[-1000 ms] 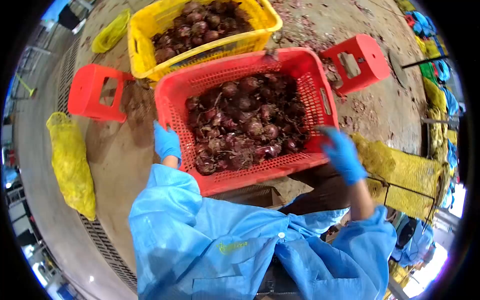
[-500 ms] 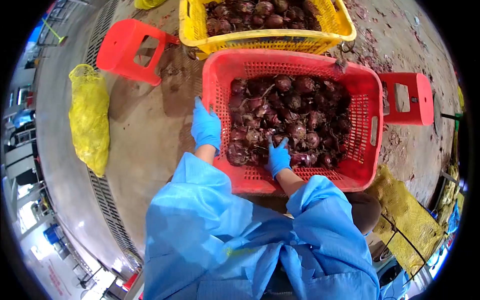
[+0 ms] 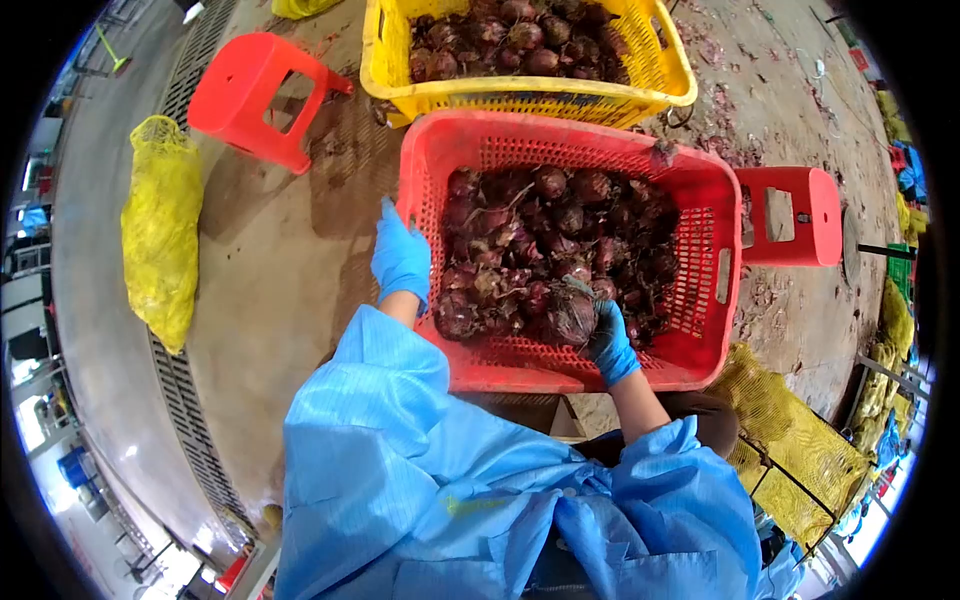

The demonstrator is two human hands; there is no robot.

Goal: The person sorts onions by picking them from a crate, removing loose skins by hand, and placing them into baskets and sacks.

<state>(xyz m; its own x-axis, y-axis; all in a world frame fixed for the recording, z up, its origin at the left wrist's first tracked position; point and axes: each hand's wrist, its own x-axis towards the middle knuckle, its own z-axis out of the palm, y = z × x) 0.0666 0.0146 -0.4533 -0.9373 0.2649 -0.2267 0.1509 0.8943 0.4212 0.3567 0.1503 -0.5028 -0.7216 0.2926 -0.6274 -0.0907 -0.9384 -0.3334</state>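
In front of me stands a red plastic basket [image 3: 590, 125], part-filled with red onions [image 3: 560, 215] that have dry, papery skins and roots. My left hand [image 3: 402, 260], in a blue glove, grips the basket's left side at the rim; some of its fingers are hidden against the wall. Over the near part of the basket, my gloved right hand [image 3: 612, 342] is closed around a large red onion [image 3: 572, 318]. The palm side of this glove looks dark and soiled.
Behind the basket is a yellow crate [image 3: 530, 103] of onions. Red stools [image 3: 240, 80] stand at left and right. A full yellow mesh bag [image 3: 162, 235] lies on the left near a floor drain [image 3: 190, 400]. Yellow netting [image 3: 790, 450] is at the lower right; peels litter the floor.
My right hand has moved right and turned over, and now holds a red onion it was reaching into the pile beside before. My left hand stays at the basket's side. The view has shifted slightly.
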